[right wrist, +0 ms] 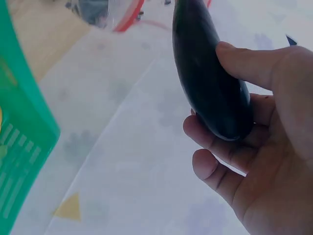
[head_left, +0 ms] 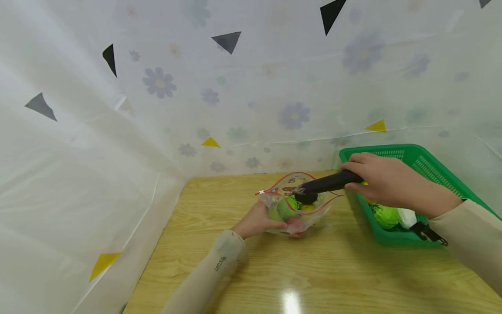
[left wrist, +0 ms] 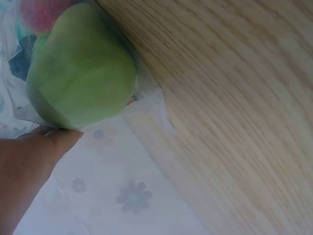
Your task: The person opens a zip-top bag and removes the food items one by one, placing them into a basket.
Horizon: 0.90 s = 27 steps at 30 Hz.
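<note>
One yellowish wood-grain table [head_left: 255,279]; green slotted plastic basket [head_left: 392,239] at right; clear red-zipped plastic bag [head_left: 319,213] left of it, side gripped by left hand [head_left: 256,221]; long glossy black eggplant [head_left: 333,181] held in right hand [head_left: 386,181], far end over bag's open mouth; best lowered slowly, mouth kept wide

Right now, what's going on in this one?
A person's right hand holds a dark eggplant, its tip at the mouth of an open, red-edged zip bag. The left hand holds the bag's side. A green pear is inside. The green basket on the right holds more items.
</note>
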Tool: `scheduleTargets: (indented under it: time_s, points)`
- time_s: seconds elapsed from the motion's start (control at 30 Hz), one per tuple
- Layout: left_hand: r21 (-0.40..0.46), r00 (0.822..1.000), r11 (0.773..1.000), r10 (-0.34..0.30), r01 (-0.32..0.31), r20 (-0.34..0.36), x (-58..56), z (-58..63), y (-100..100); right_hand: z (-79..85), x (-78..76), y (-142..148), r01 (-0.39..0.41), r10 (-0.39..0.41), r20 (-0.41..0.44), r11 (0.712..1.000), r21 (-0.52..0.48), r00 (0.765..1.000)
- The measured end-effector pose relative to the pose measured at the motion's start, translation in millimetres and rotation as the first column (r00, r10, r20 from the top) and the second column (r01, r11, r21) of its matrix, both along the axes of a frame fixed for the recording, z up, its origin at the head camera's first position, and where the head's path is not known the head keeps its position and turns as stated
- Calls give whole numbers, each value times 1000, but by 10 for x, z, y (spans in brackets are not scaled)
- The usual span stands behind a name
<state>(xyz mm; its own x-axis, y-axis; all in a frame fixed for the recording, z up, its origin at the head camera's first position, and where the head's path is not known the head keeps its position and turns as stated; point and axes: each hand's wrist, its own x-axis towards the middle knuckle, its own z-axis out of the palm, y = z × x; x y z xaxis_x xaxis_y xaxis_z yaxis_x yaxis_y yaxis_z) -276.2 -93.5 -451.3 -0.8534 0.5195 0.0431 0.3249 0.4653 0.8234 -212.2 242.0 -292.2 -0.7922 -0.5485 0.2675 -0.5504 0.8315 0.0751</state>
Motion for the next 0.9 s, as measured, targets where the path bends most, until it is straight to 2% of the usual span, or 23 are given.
scheduleTargets:
  time_s: [0.13,0.27,0.43,0.57,0.7,0.77,0.9]
  points:
    - [4,1000,1000,-16,16,-12,-9,-9,-32,44,69,277,80,-81,-1,996,-34,997]
    - [-15,1000,1000,-6,6,-3,3,-13,-70,-2,86,538,131,-132,-21,990,-51,991]
    - [-36,1000,999,11,-11,8,24,0,-93,-158,34,906,209,-207,63,977,-39,976]
    - [-32,1000,999,9,-9,-1,22,10,-87,-327,-58,1186,265,-261,163,964,-1,951]
    - [-25,1000,1000,7,-7,3,20,8,-83,-519,-111,1400,322,-318,265,946,26,910]
    - [-18,1000,1000,0,0,9,23,6,-81,-608,-124,1484,341,-335,295,939,31,895]
    - [-21,1000,1000,-7,7,10,38,7,-76,-747,-156,1601,353,-349,314,934,46,883]
